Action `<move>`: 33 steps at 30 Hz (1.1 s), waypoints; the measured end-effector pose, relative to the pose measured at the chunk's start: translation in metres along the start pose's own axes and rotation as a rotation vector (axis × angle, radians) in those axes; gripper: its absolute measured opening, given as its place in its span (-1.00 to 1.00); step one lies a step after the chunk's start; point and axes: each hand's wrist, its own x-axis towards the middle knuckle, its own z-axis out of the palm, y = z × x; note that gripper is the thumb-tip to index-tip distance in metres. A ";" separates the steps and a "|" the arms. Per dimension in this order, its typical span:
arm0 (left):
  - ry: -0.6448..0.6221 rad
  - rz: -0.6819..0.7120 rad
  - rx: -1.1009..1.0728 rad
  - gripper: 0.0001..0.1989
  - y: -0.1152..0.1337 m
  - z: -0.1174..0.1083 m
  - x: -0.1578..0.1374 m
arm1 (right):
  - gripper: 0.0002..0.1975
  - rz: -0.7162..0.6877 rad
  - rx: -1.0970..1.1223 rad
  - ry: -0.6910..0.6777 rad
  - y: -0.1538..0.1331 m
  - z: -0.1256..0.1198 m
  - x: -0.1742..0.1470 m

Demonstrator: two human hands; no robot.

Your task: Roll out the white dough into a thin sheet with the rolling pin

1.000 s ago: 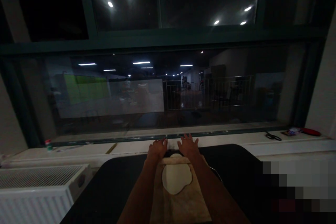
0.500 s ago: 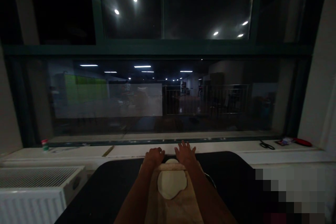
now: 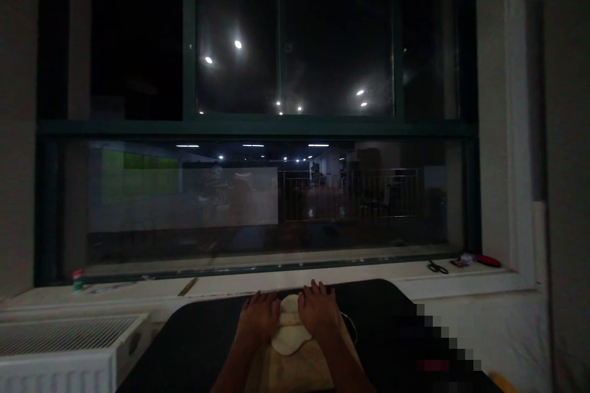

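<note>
A flat round of pale dough (image 3: 289, 341) lies on a wooden board (image 3: 302, 371). Across it runs a rolling pin (image 3: 289, 319), with dough showing on both its near and far sides. My left hand (image 3: 261, 315) rests over the pin's left part, palm down and fingers stretched forward. Over the right part lies my right hand (image 3: 318, 309), also flat with its fingers spread. Both palms press on the pin without wrapping round it. The pin's ends are hidden under my hands.
The board sits on a black table (image 3: 382, 319) against a white windowsill (image 3: 221, 285). On the sill are scissors (image 3: 437, 267), a red object (image 3: 487, 261) and a small red-and-green container (image 3: 77, 280). A white radiator (image 3: 59, 362) stands left. A thin pale loop (image 3: 351, 326) is right of the board.
My hands have drawn back, so the pin, which lay under my wrists, is now beneath my palms. The camera view has tilted up and turned slightly.
</note>
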 end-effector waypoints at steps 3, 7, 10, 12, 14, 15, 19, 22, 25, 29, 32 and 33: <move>0.022 0.006 -0.008 -0.48 0.003 -0.004 -0.024 | -0.52 -0.028 0.003 0.020 -0.003 -0.014 -0.025; 0.017 0.040 0.024 -0.46 0.006 -0.010 -0.054 | -0.50 -0.042 0.054 0.025 -0.004 -0.026 -0.054; 0.002 0.015 0.003 -0.44 0.007 -0.009 -0.072 | -0.50 -0.032 0.086 -0.010 -0.003 -0.030 -0.074; -0.011 0.010 -0.009 -0.44 0.007 -0.008 -0.084 | -0.50 -0.031 0.105 -0.043 -0.003 -0.033 -0.088; -0.012 0.028 -0.016 -0.44 0.007 -0.008 -0.095 | -0.51 -0.028 0.123 -0.073 -0.003 -0.037 -0.100; -0.015 0.034 -0.020 -0.43 0.007 -0.008 -0.100 | -0.51 -0.026 0.131 -0.084 -0.003 -0.040 -0.106; -0.039 0.031 -0.030 -0.42 0.008 -0.008 -0.118 | -0.55 -0.015 0.162 -0.078 -0.005 -0.049 -0.124; -0.038 0.024 -0.022 -0.42 0.009 -0.007 -0.127 | -0.56 -0.013 0.190 -0.051 -0.007 -0.054 -0.133; -0.028 0.010 -0.018 -0.43 0.011 -0.008 -0.133 | -0.57 -0.012 0.229 -0.037 -0.008 -0.056 -0.138; -0.020 0.012 -0.019 -0.43 0.014 -0.012 -0.130 | -0.55 -0.007 0.236 -0.019 -0.007 -0.050 -0.139; -0.010 0.032 -0.011 -0.42 0.014 -0.013 -0.119 | -0.49 -0.018 0.168 -0.020 -0.005 -0.040 -0.132; -0.009 0.038 -0.007 -0.42 0.014 -0.012 -0.114 | -0.48 -0.024 0.146 -0.020 -0.004 -0.037 -0.129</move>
